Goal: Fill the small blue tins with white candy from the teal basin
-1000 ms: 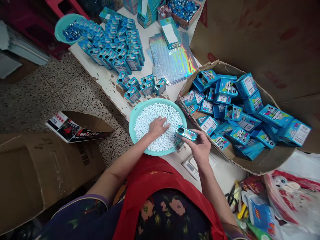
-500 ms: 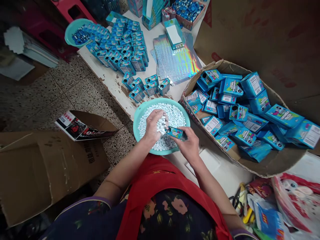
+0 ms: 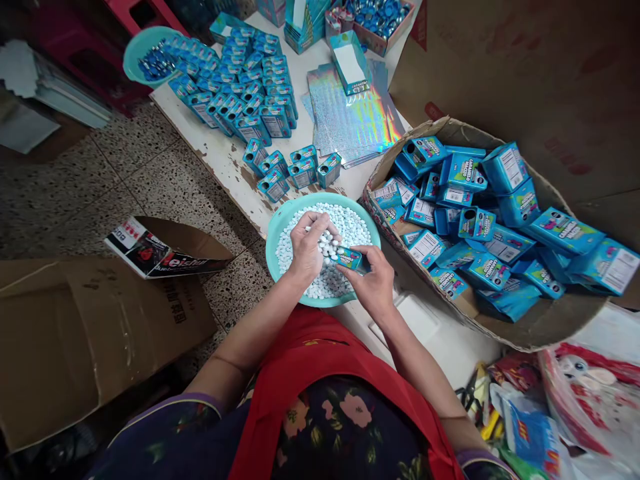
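Tin [image 3: 349, 259] sits in your right grip [image 3: 377, 279], pinched between thumb and fingers above the bowl [image 3: 271, 248]. Your left grip [image 3: 305, 255] curls around white sweets [image 3: 327, 245], right against the tin's near end. You seem to be mid-fill; the next move likely calls for feeding them through slowly, both hands kept close. Beyond the bowl, open tins [image 3: 303, 175] stand on the tabletop [image 3: 225, 160]; others lie jumbled in the carton [image 3: 555, 328].
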The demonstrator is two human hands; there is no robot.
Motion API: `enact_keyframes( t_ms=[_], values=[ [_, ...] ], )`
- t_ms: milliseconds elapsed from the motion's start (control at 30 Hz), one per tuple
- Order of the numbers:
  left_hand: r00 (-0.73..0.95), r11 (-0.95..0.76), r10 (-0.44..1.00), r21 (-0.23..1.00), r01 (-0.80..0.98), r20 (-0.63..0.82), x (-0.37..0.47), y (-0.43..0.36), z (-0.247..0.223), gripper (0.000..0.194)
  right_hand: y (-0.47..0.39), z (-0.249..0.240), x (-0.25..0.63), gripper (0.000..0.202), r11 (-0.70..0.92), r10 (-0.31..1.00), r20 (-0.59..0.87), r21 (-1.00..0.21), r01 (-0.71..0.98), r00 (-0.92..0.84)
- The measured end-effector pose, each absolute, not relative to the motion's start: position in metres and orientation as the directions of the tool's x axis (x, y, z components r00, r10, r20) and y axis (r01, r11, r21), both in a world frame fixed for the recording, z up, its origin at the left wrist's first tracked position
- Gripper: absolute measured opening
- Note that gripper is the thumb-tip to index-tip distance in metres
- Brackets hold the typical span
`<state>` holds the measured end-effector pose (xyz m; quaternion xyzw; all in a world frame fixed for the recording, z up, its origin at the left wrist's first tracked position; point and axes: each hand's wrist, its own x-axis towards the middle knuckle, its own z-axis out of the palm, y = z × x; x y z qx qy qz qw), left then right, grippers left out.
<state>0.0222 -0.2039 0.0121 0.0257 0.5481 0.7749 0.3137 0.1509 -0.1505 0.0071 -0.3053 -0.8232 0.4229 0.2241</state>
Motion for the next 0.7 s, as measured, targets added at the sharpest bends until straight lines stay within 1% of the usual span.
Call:
enact_keyframes(
  t_ms=[167, 400, 633, 700],
  values=[
    [-0.817, -0.202, 0.482, 0.868, -0.454, -0.315, 0.0225, -0.2023, 0.0114, 0.038, -0.1517, 0.0045, 0.1474, 0.026, 0.453, 0.65, 0.076, -0.837, 0.306, -0.756],
    [-0.835, -0.222, 0.459, 0.87, -0.44, -0.305, 0.0253, -0.2023, 0.0178, 0.045, -0.1476, 0.0066, 0.1484, 0.026, 0.424, 0.677, 0.085, -0.857, 0.293, -0.731],
    [-0.845, -0.218, 0.428, 0.871, -0.441, -0.321, 0.0264, -0.1991, 0.0129, 0.045, -0.1491, 0.0012, 0.1505, 0.025, 0.384, 0.713, 0.108, -0.887, 0.256, -0.693],
    [-0.839, -0.205, 0.439, 0.873, -0.442, -0.322, 0.0299, -0.1979, 0.0119, 0.045, -0.15, -0.0015, 0.1501, 0.026, 0.373, 0.718, 0.102, -0.892, 0.256, -0.688]
  ],
)
